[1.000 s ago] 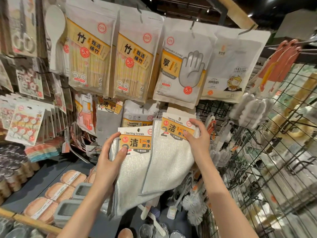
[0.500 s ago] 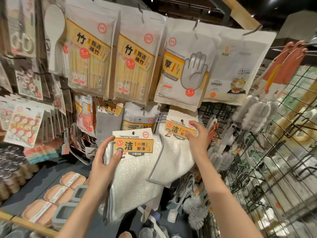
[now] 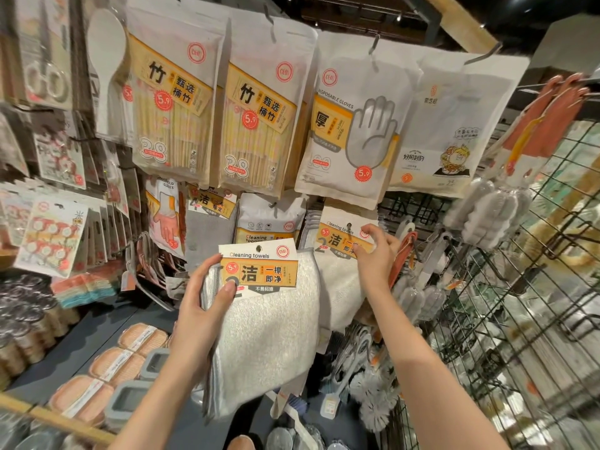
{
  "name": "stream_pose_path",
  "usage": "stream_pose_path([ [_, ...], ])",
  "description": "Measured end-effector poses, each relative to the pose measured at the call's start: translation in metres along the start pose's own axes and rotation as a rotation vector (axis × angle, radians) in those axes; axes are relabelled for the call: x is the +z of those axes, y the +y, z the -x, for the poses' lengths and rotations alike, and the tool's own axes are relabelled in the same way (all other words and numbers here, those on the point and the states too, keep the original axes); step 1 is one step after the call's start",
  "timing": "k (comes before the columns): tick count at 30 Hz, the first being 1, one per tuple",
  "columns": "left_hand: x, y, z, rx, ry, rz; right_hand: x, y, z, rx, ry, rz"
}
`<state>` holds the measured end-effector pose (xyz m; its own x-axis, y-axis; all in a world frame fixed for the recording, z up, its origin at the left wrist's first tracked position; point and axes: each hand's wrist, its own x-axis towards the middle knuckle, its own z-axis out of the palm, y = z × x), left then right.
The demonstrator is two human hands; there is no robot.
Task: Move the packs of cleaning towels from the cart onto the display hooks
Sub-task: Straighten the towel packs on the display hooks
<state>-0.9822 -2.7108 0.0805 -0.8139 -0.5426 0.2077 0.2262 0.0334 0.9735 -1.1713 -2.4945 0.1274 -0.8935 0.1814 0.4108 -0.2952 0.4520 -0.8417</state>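
Across the top of the frame we see two chopstick packs (image 3: 175,105) and a disposable gloves pack (image 3: 354,125) hanging side by side. Lower left we find sponges (image 3: 117,362) on a shelf — a wire grid (image 3: 519,319) fills the right.

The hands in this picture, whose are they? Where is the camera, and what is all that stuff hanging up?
There is no machine here. A person wears one camera on the head, so you look down at their own arms. The left hand grips a pack of cleaning towels with an orange label. The right hand reaches to a second towel pack hanging on the shop wall; its fingers are at the label. Above hang bags of bamboo sticks and disposable gloves. Down on the shelf lie sponges.
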Motion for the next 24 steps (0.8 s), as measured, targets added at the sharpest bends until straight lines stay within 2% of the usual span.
stream_pose_path([
  [7,0.001,0.008,0.009,-0.018,-0.02,0.012,-0.008,-0.001,0.013,-0.015,-0.012,0.177],
  [15,0.005,0.015,0.019,0.028,-0.027,0.052,-0.029,-0.027,0.037,-0.032,-0.09,0.157],
  [18,0.009,0.02,0.024,0.03,-0.032,0.072,-0.027,-0.046,0.06,-0.037,-0.249,-0.038],
  [21,0.012,0.024,0.029,0.027,-0.032,0.086,-0.018,-0.06,0.087,-0.038,-0.471,-0.089],
  [24,0.013,0.027,0.033,0.022,-0.039,0.102,-0.012,-0.064,0.104,-0.079,-0.496,-0.083],
])
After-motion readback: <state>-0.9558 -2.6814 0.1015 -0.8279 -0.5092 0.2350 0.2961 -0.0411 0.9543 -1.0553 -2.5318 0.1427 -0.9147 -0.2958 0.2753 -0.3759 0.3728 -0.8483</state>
